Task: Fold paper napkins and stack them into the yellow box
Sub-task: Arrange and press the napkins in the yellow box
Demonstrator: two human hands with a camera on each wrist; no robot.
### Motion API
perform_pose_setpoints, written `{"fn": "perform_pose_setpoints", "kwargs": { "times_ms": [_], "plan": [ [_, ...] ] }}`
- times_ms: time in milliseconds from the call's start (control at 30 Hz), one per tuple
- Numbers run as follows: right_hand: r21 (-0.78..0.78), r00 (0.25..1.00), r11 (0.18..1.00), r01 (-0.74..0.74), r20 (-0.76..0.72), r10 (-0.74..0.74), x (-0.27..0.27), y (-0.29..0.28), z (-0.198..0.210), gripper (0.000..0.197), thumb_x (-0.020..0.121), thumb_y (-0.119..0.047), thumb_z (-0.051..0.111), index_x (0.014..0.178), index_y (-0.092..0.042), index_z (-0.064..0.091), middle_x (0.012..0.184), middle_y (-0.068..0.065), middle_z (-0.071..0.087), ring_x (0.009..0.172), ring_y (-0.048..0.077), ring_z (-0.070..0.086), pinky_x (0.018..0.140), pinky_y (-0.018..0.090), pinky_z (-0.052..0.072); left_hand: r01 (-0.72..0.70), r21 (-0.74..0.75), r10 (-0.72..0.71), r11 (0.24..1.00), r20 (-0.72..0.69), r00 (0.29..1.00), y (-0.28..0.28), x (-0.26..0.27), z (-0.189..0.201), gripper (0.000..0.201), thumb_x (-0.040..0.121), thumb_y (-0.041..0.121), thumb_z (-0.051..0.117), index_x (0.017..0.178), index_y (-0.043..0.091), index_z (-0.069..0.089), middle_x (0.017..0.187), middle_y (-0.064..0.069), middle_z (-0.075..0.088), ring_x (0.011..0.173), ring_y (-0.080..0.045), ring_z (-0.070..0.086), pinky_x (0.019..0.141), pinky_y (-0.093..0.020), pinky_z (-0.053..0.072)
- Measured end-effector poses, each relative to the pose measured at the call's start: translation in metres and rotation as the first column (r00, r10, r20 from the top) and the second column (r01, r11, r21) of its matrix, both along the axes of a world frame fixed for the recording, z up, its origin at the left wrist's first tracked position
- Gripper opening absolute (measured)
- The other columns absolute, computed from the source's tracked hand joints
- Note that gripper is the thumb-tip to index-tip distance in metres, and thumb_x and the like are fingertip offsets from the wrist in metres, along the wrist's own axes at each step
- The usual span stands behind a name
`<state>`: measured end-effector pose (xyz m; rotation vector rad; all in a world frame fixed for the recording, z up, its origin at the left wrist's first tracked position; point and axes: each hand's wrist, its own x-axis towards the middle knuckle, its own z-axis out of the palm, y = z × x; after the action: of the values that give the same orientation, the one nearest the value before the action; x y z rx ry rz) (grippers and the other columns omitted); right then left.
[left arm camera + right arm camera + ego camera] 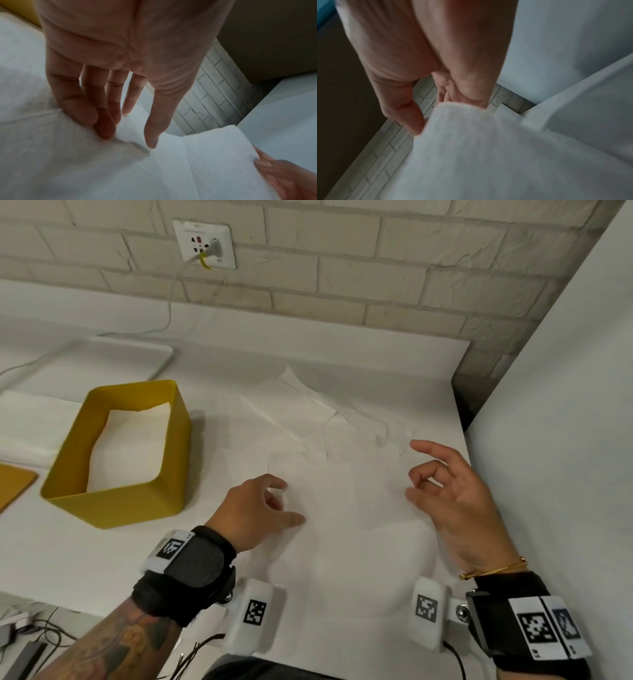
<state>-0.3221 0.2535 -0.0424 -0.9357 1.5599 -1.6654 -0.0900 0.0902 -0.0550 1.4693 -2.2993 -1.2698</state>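
A white paper napkin [346,508] lies spread on the white table in front of me. My left hand [287,501] pinches its left corner between thumb and fingertips [102,134], and the paper puckers there. My right hand [416,487] pinches the right corner, which the right wrist view shows lifted off the table as a raised napkin [488,155] edge. The left wrist view shows the napkin [205,155] stretched between both hands. The yellow box [113,501] stands to the left with white napkins [126,450] inside. More loose napkins [301,412] lie behind the held one.
A white tray [120,354] sits behind the box, and a white stack [30,422] and an orange board [13,484] lie to its left. A white panel [548,405] closes the right side, a brick wall the back. Cables [41,635] hang at the front left edge.
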Motion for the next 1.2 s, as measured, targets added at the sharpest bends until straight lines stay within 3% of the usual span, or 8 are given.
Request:
{"fn": "perform_pose_setpoints", "kwargs": {
  "times_ms": [167,300,433,567,767,867,1067,1200],
  "plan": [
    [-0.100,0.967,0.992,-0.078,0.235,0.100,-0.005,-0.001,-0.002,0.060,0.075,0.002,0.068,0.128,-0.028,0.068,0.096,0.005,0.055,0.089,0.028,0.049,0.073,0.027,0.044,0.022,0.033,-0.022,0.999,0.000,1.000,0.001,-0.004,0.002,0.054,0.073,0.049,0.086,0.114,0.026,0.060,0.092,0.008,0.066,0.079,-0.005,0.061,0.066,-0.017,0.045],
    [-0.072,0.948,0.997,0.011,0.319,0.013,-0.007,-0.007,-0.005,0.051,0.084,0.010,0.057,0.114,-0.026,0.076,0.111,0.012,0.061,0.103,0.024,0.061,0.094,0.037,0.052,0.013,0.184,0.019,0.983,-0.174,0.985,-0.004,-0.007,0.000,0.040,0.077,0.034,0.088,0.095,0.003,0.070,0.092,-0.013,0.074,0.082,-0.029,0.070,0.081,-0.038,0.059],
    [0.082,0.930,0.996,0.045,0.361,-0.072,-0.006,-0.013,-0.007,0.028,0.095,0.004,0.057,0.115,-0.010,0.070,0.102,0.005,0.078,0.092,0.016,0.074,0.077,0.025,0.061,-0.013,0.361,0.157,0.932,-0.374,0.914,-0.005,-0.007,0.006,0.003,0.088,0.012,0.076,0.088,0.014,0.074,0.086,-0.006,0.078,0.077,-0.021,0.074,0.072,-0.031,0.062],
    [0.287,0.970,0.955,-0.070,0.241,-0.001,-0.001,-0.015,-0.012,0.024,0.089,-0.003,0.071,0.111,-0.010,0.072,0.106,0.006,0.078,0.098,0.024,0.075,0.079,0.036,0.062,-0.047,0.434,0.247,0.899,-0.417,0.875,-0.012,-0.008,0.004,0.025,0.088,0.012,0.076,0.067,0.024,0.070,0.070,-0.002,0.071,0.066,-0.018,0.068,0.065,-0.029,0.056],
    [0.381,0.980,0.923,0.053,0.159,-0.122,0.002,-0.021,-0.018,0.012,0.090,-0.005,0.073,0.101,-0.009,0.076,0.100,0.011,0.079,0.097,0.030,0.074,0.088,0.046,0.059,0.095,0.435,0.064,0.895,-0.336,0.940,-0.010,0.001,0.001,0.032,0.083,0.001,0.079,0.114,0.007,0.069,0.106,-0.020,0.075,0.089,-0.030,0.074,0.071,-0.032,0.060],
    [0.415,0.983,0.910,0.001,0.165,-0.076,0.001,-0.019,-0.016,0.017,0.090,-0.012,0.074,0.107,-0.015,0.074,0.103,0.005,0.079,0.096,0.025,0.075,0.085,0.045,0.060,0.012,0.419,0.151,0.908,-0.354,0.923,-0.010,0.003,-0.003,0.028,0.083,-0.001,0.079,0.108,-0.002,0.069,0.099,-0.029,0.070,0.079,-0.032,0.068,0.070,-0.036,0.055],
    [0.541,0.993,0.834,-0.107,0.022,0.114,0.006,-0.013,-0.004,0.025,0.086,-0.005,0.076,0.108,-0.018,0.073,0.095,-0.002,0.079,0.083,0.016,0.076,0.065,0.033,0.061,-0.066,0.464,0.252,0.883,-0.351,0.902,-0.003,-0.001,-0.012,0.007,0.088,0.007,0.076,0.093,0.007,0.070,0.062,0.000,0.068,0.055,-0.019,0.056,0.055,-0.028,0.038],
    [0.457,0.992,0.880,-0.127,0.059,0.113,0.014,-0.017,0.012,0.030,0.087,-0.006,0.075,0.116,-0.017,0.070,0.099,-0.003,0.079,0.087,0.017,0.076,0.067,0.033,0.061,-0.073,0.533,0.307,0.843,-0.365,0.879,-0.001,-0.001,-0.013,0.014,0.089,0.000,0.072,0.101,0.006,0.072,0.092,-0.017,0.078,0.073,-0.026,0.070,0.066,-0.032,0.054]
  ]
}}
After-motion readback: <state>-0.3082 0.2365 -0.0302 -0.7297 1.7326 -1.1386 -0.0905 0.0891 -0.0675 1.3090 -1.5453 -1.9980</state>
